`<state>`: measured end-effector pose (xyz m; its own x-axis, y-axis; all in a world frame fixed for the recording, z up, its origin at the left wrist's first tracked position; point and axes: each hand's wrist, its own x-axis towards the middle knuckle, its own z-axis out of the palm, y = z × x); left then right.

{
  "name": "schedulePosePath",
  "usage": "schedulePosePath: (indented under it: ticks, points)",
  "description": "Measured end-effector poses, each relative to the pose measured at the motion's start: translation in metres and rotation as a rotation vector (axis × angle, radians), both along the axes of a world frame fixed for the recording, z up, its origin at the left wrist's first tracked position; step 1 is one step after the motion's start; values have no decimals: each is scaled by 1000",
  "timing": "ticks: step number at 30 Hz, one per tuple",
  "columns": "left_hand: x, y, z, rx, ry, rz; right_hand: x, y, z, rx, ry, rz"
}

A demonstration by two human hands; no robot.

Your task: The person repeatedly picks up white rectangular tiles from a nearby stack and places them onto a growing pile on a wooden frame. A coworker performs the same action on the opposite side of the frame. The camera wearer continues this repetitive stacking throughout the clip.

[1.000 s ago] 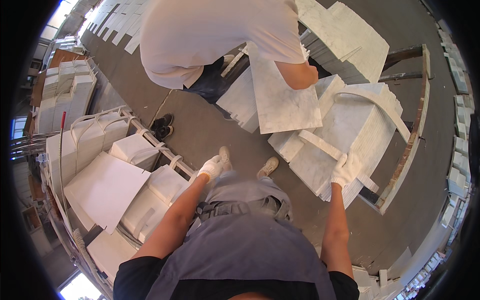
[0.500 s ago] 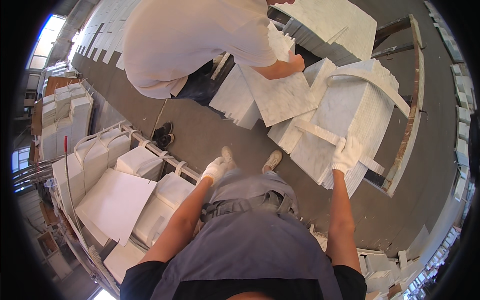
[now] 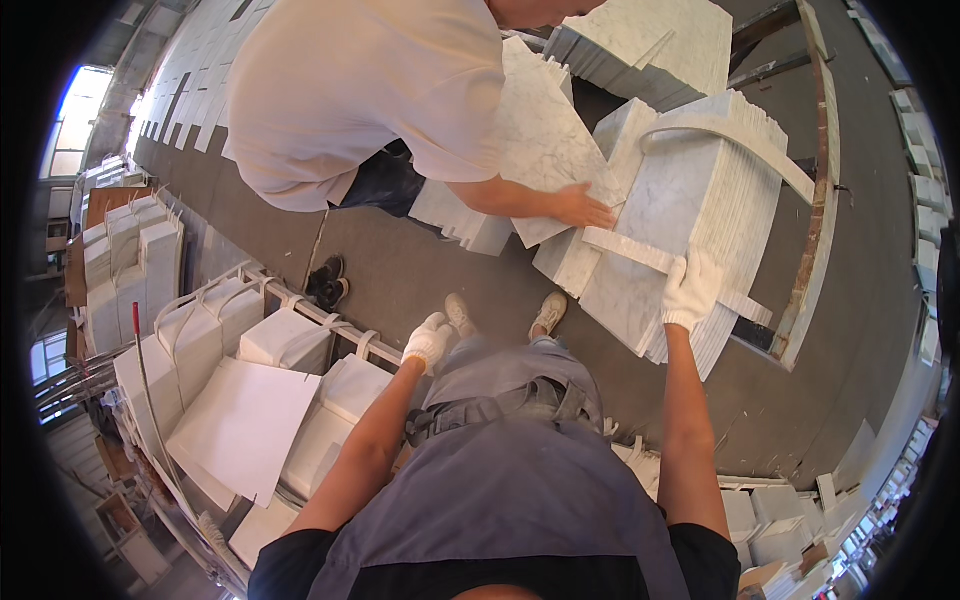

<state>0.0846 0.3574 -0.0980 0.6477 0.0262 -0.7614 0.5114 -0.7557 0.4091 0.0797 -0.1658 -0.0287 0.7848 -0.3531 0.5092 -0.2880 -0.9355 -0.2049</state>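
Observation:
In a white knit glove, my right hand (image 3: 692,288) lies on a stack of pale marble slabs (image 3: 690,200), fingers stretched out across a white strip (image 3: 628,250) that spans the stack. The slabs' thin edges fan along the stack's right side. My left hand (image 3: 428,342), gloved too, hangs near my hip beside a metal rail, its fingers curled in with nothing visible in them. Across from me a person (image 3: 370,90) in a light shirt leans over a tilted marble slab (image 3: 550,120), a bare hand (image 3: 585,205) pressed near its lower corner.
A second slab stack (image 3: 650,50) stands farther back. Rusty metal framing (image 3: 822,190) edges the right side. To my left, a rack holds strapped white blocks (image 3: 210,310) and a loose white panel (image 3: 250,425). A dark shoe (image 3: 327,280) shows on the grey floor (image 3: 400,270).
The other person's hand has come down toward the near corner of the tilted slab, and that slab has shifted leftward. My right hand keeps its place on the stack; my left stays by my hip.

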Motion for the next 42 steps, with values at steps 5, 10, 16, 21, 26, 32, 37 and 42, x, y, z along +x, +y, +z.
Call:
schedulePosePath:
  ticks: [5, 10, 16, 21, 26, 32, 37, 42]
  points:
    - [-1, 3, -6, 12, 9, -2, 1, -1, -1, 15, -15, 4]
    - [0, -1, 2, 32, -5, -24, 0, -3, -3, -32, -14, 22]
    - [2, -1, 4, 43, 4, -19, 1, -2, -3, -23, -3, 11]
    - [2, 1, 0, 30, -27, -18, -1, -1, -3, -12, 17, -1]
    - [0, 1, 1, 35, -11, -16, -1, 0, -2, 16, 7, -10]
    - [0, -2, 3, 61, -18, -48, 1, 0, 1, 41, -5, 1]
    - [2, -6, 6, 33, -8, -18, 1, 1, 2, 16, -5, -4]
    - [5, -9, 12, 25, 31, 20, 0, -1, 1, 11, 16, -3]
